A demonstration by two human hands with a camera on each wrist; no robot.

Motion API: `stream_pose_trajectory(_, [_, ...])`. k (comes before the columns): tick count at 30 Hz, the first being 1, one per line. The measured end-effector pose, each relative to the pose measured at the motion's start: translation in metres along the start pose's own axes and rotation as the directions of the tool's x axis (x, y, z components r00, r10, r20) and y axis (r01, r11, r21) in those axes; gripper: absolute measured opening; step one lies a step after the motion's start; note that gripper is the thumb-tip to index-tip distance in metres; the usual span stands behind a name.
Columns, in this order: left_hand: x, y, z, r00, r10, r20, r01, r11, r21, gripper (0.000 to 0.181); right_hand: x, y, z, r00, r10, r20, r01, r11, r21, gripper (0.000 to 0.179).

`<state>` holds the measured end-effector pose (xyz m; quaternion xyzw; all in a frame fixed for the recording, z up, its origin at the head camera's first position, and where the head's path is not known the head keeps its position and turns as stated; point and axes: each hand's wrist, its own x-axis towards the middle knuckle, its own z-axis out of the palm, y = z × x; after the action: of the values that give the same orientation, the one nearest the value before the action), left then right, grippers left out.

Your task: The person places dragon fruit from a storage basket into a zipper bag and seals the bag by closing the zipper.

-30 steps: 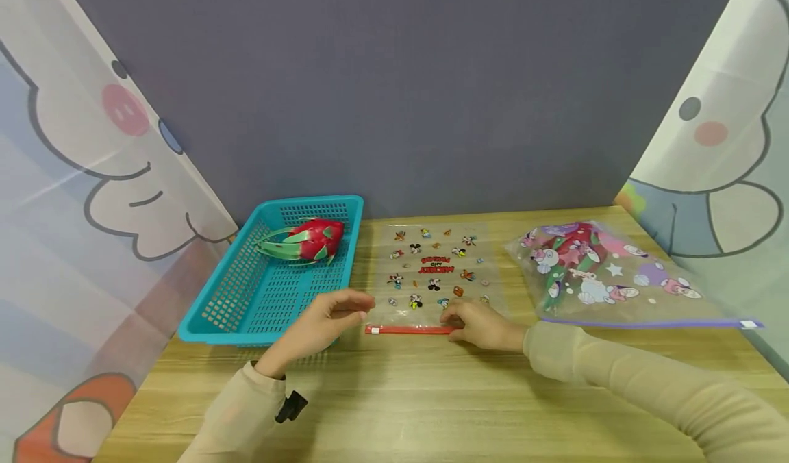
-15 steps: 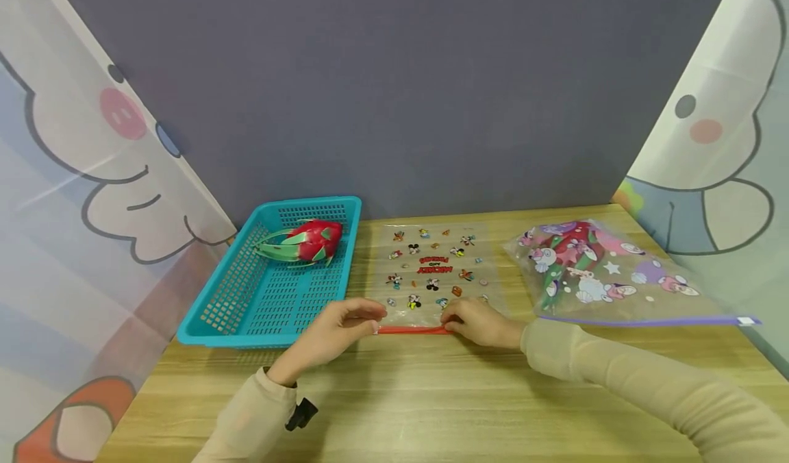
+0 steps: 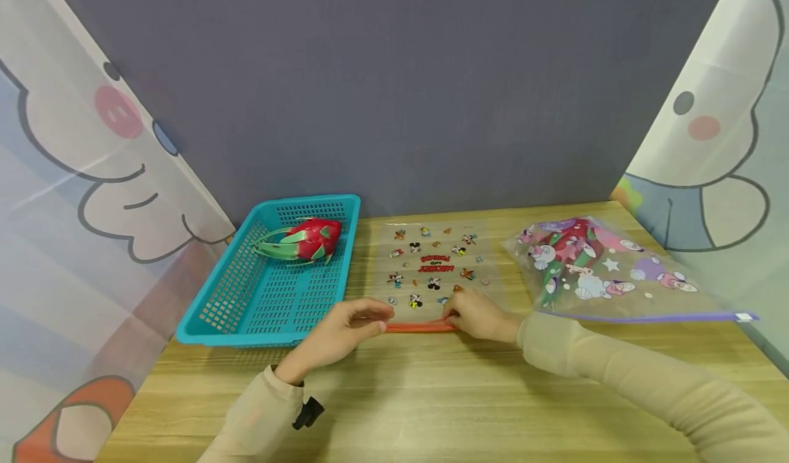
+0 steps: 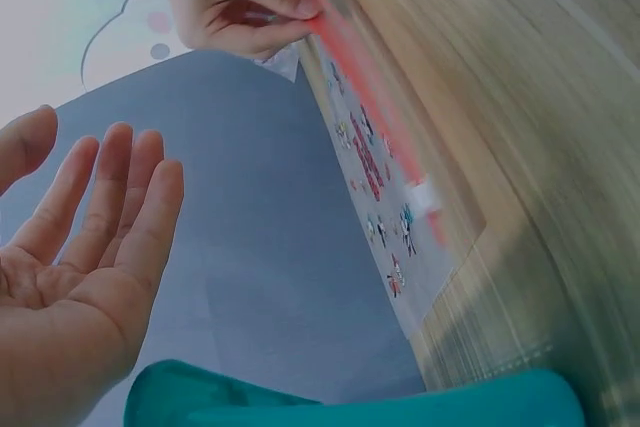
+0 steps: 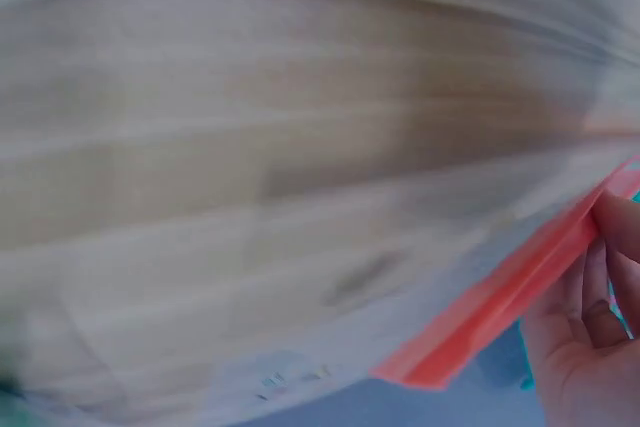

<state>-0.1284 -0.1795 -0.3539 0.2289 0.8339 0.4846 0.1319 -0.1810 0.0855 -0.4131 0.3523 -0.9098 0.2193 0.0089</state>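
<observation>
A clear zip bag [image 3: 444,247] with small cartoon prints lies flat on the table, its red zip strip [image 3: 414,327] along the near edge. My right hand [image 3: 479,316] pinches the strip toward its right end, thumb against fingers; the strip [image 5: 500,307] is lifted there in the right wrist view. By the strip's left end is my left hand [image 3: 345,327]. The left wrist view shows this left hand [image 4: 95,247] with fingers extended and nothing in them, apart from the white slider [image 4: 424,197]. In the head view the left hand hides that slider.
On the left stands a blue perforated basket [image 3: 206,336] with a red and green toy dragon fruit [image 3: 317,238] inside. A filled clear bag [image 3: 616,274] with a purple zip lies at right. A dark panel [image 3: 394,93] rises behind the wooden table [image 3: 431,401].
My left hand has moved right, from beside the basket to the strip's left end. My right hand now has the red strip pinched and slightly raised.
</observation>
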Motion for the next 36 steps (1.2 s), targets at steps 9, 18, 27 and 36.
stream_pose_trajectory(9, [0.004, 0.005, 0.006, 1.0, 0.01, -0.002, -0.01, 1.0, 0.013, 0.03, 0.006, -0.016, -0.028, 0.998, 0.014, -0.056, -0.014, 1.0, 0.002, 0.004])
stream_pose_trajectory(18, [0.025, 0.004, 0.021, 0.989, -0.031, -0.146, 0.038, 0.998, 0.044, 0.024, 0.01, -0.018, -0.051, 0.985, 0.123, -0.12, -0.113, 0.99, 0.087, 0.004])
stream_pose_trajectory(27, [0.061, -0.007, 0.036, 0.925, -0.152, -0.348, 0.118, 0.986, -0.116, 0.033, 0.01, -0.02, -0.05, 0.961, 0.231, -0.153, -0.203, 0.963, 0.178, 0.005])
stream_pose_trajectory(36, [0.09, -0.007, 0.045, 0.888, -0.318, -0.333, 0.186, 0.909, -0.372, 0.043, 0.017, -0.025, -0.052, 0.949, 0.247, -0.194, -0.21, 0.959, 0.191, 0.004])
